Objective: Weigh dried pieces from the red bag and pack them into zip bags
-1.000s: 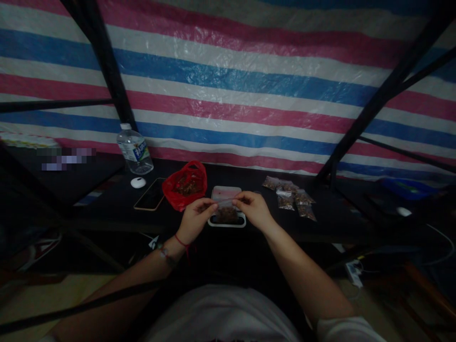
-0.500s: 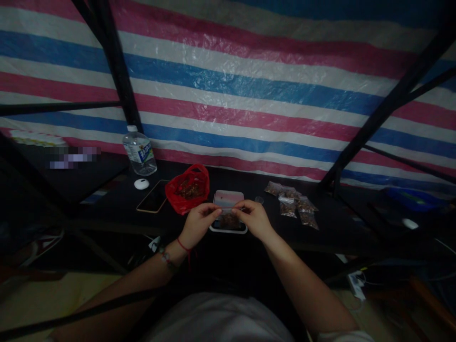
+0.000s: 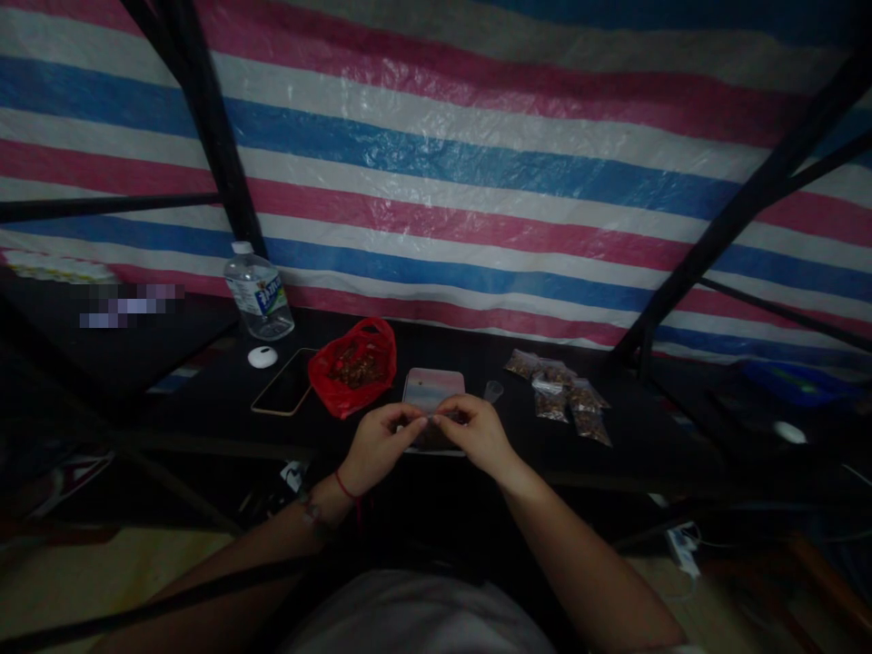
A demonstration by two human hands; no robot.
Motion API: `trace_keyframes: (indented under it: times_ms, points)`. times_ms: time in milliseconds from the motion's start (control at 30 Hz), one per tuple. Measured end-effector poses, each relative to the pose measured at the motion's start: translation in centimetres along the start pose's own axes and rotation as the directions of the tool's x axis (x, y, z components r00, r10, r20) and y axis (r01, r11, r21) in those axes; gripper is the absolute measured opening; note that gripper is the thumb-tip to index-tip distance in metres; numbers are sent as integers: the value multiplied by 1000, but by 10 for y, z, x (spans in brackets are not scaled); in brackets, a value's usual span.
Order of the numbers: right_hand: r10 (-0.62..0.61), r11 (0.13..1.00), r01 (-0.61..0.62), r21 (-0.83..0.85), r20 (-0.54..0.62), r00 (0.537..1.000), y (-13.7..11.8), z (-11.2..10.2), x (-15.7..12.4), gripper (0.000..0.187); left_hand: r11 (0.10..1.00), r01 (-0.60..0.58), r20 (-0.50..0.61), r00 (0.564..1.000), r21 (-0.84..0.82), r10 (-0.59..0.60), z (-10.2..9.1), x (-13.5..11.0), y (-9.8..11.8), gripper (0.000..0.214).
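Observation:
Between my two hands hangs a small clear zip bag [image 3: 433, 440] with brown bits in it, partly covered by my fingers. My left hand [image 3: 381, 440] pinches its top edge, and my right hand [image 3: 479, 436] pinches the same edge close beside it, fingertips nearly touching. Under and behind the bag lies a small digital scale [image 3: 434, 383] with a shiny flat top; its near part is mostly hidden. To the left stands an open red plastic bag [image 3: 352, 368] holding more brown bits. Several filled zip bags [image 3: 550, 402] lie in a group on the right.
A small clear scoop or cup [image 3: 493, 391] lies right of the scale. Left on the black table [image 3: 470, 342] are a phone [image 3: 284, 381], a white mouse [image 3: 262, 356] and a clear plastic bottle [image 3: 259, 295]. Dark metal posts [image 3: 214, 127] stand before a striped sheet [image 3: 436, 163].
My hands have drawn closer together along the zip bag's top edge and now cover more of it. The view has shifted slightly.

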State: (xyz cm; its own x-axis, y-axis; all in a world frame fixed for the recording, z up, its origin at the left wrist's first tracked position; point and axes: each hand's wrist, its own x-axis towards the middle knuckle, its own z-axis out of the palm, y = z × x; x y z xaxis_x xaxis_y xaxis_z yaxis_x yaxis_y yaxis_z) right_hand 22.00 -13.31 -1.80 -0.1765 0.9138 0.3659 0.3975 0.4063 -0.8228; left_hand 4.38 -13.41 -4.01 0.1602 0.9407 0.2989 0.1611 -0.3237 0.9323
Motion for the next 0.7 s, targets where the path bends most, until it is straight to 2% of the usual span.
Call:
trace_keyframes:
  times_ms: [400,700]
  points:
    - [-42,999,41,14,39,998,7,7,-3,6,985,-61,22,998,164,58,-1,0,4,13]
    - [-29,999,27,24,89,996,-5,1,-4,8,975,-88,54,995,202,79,-6,1,11,12]
